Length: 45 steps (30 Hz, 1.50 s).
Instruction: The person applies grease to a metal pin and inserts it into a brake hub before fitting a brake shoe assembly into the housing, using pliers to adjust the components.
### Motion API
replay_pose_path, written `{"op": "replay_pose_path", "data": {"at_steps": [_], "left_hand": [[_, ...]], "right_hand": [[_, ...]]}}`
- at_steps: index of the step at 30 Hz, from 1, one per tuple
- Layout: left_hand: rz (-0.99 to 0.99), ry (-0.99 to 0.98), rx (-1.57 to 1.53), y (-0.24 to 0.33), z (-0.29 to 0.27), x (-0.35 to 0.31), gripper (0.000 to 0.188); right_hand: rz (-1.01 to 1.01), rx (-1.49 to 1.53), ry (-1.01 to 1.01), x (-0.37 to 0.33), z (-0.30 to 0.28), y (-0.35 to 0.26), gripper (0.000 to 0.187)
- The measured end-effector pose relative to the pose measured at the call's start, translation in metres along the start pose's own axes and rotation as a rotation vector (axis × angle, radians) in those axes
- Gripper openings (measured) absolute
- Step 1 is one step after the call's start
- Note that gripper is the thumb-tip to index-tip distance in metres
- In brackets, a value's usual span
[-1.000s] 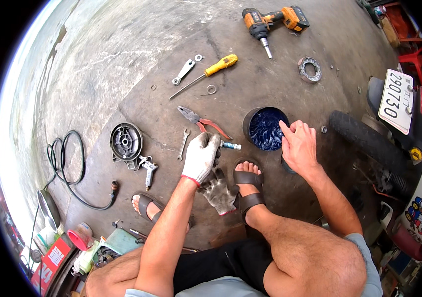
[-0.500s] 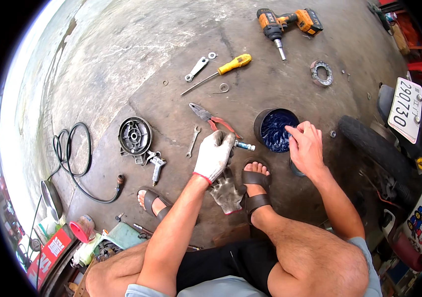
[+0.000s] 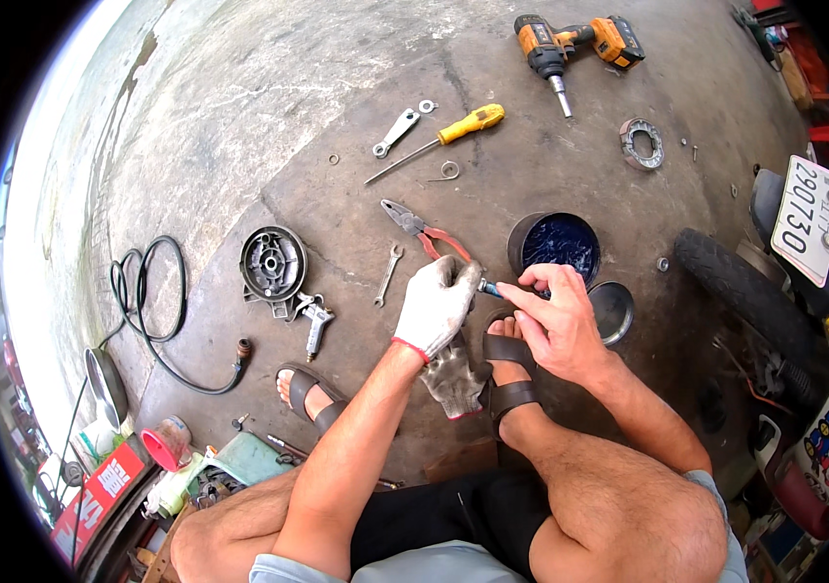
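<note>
Head view: your left hand (image 3: 437, 306) has its fingers closed on one pin (image 3: 489, 288), left of the tub (image 3: 521, 241), hiding one end. The pin's long axis runs sideways, free end rightward. Your right hand (image 3: 570, 328), fingers partly spread, overlaps that end with its forefinger. One spanner (image 3: 388, 277) lies left of the tub.

Head-worn fisheye: looks steeply down from close above knees (image 3: 662, 510), past forearms (image 3: 366, 437), onto concrete floor (image 3: 269, 146).
</note>
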<state>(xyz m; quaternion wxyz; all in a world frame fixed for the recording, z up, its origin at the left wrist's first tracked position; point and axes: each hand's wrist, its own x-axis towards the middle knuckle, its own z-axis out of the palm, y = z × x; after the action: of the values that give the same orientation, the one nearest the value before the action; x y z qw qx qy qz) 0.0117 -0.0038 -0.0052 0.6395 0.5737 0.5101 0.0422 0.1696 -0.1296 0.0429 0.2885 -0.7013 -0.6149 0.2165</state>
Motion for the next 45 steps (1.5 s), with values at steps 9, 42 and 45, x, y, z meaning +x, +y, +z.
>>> {"op": "replay_pose_path", "data": {"at_steps": [9, 42, 45], "left_hand": [[-0.004, -0.013, 0.01, 0.002, -0.001, -0.001, 0.037], [0.14, -0.247, -0.091, 0.003, -0.005, -0.003, 0.011], [0.158, -0.255, -0.09, 0.004, -0.004, -0.003, 0.01]], "right_hand": [[0.021, 0.057, -0.012, 0.002, 0.002, 0.006, 0.035], [0.463, 0.706, -0.136, 0.002, 0.008, 0.026, 0.026], [0.244, 0.442, -0.061, 0.002, 0.008, 0.024, 0.024]]}}
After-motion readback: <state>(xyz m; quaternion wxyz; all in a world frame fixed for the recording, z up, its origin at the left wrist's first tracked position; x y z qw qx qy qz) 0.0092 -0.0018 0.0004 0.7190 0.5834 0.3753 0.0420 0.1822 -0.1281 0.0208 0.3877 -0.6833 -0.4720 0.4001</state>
